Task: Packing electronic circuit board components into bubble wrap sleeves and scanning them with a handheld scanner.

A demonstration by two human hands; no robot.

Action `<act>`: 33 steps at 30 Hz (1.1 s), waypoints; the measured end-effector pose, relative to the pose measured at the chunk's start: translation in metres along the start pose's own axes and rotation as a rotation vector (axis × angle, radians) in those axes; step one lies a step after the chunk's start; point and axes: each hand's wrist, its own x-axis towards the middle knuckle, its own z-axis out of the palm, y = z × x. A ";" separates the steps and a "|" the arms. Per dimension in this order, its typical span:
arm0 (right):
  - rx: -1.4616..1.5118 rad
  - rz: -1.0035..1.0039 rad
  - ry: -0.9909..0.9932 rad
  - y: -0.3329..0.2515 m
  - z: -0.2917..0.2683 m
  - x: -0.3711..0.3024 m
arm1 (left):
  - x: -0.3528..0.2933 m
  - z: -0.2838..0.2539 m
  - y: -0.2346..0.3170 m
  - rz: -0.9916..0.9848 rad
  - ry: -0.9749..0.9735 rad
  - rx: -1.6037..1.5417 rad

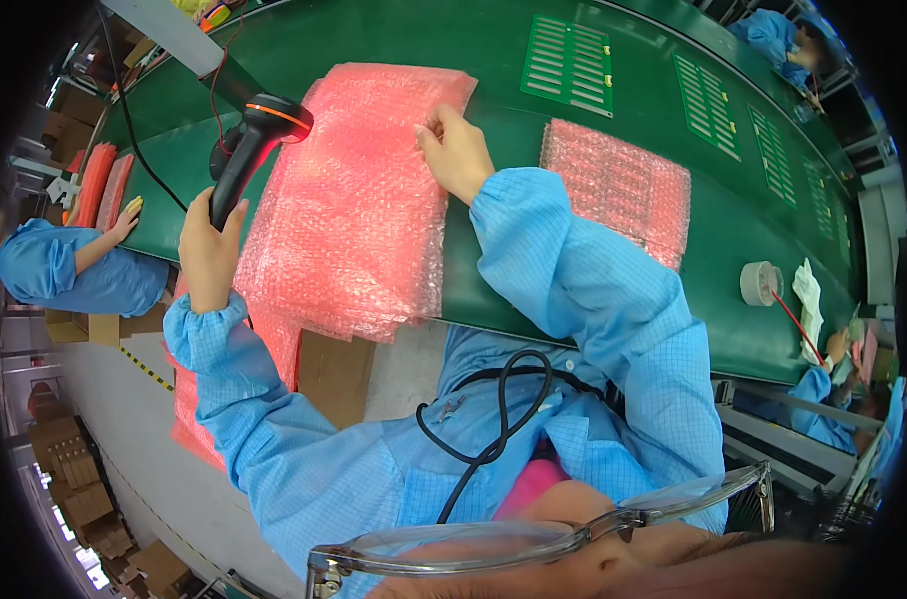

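My left hand [210, 252] is closed round the black handle of a handheld barcode scanner [242, 165]. The scanner's orange-ringed head points over a pile of pink bubble wrap bags [348, 215], and a red glow shows under it. At the upper right part of that pile, my right hand [455, 155] has its thumb and fingers pinched together on the bubble wrap. Right of this hand lies a smaller stack of pink bubble-wrapped packs [616, 188], with faint rows showing through the wrap.
Green slotted panels [570, 65] lie in a row along the green work surface [473, 290]. A small round tub [761, 284] with a red stick stands at right beside a white cloth [807, 304]. A metal arm [179, 40] reaches in above. Co-workers in blue [79, 265] stand around.
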 end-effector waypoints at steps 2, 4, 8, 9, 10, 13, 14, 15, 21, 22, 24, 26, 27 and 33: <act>0.024 -0.012 0.018 -0.025 -0.017 -0.011 | 0.001 0.004 0.003 -0.007 -0.009 -0.009; 0.049 -0.024 0.047 -0.019 -0.030 -0.013 | 0.004 0.013 0.008 -0.032 -0.003 -0.014; 0.105 0.012 0.039 0.011 -0.067 -0.035 | -0.002 0.049 0.012 0.018 0.027 -0.008; 0.136 0.138 -0.103 0.013 -0.079 -0.049 | -0.005 0.061 0.013 -0.012 0.004 0.004; 0.133 0.137 -0.103 0.007 -0.092 -0.058 | -0.009 0.075 0.011 -0.048 -0.019 0.019; -0.111 0.421 -0.717 -0.028 -0.144 -0.061 | -0.021 0.122 -0.012 -0.051 -0.137 0.065; -0.179 0.397 -0.760 -0.026 -0.158 -0.053 | -0.027 0.127 -0.019 -0.122 -0.190 0.077; -0.262 0.305 -0.593 -0.009 -0.177 -0.032 | -0.029 0.125 -0.011 -0.117 -0.189 0.069; -0.975 0.326 0.023 0.153 -0.228 0.164 | -0.065 0.104 0.162 0.435 -0.220 -0.106; -0.982 0.328 0.007 0.177 -0.222 0.185 | -0.071 0.110 0.194 0.477 -0.439 -0.161; -0.965 0.390 0.003 0.203 -0.210 0.218 | -0.092 0.142 0.208 0.553 -0.486 -0.040; -0.990 0.376 -0.021 0.177 -0.168 0.216 | -0.104 0.167 0.189 0.477 -0.481 -0.019; -1.021 0.382 0.000 0.161 -0.159 0.212 | -0.107 0.172 0.182 0.444 -0.467 -0.016; -0.668 0.458 -0.053 0.185 -0.166 0.233 | -0.087 0.165 0.165 0.388 -0.526 -0.131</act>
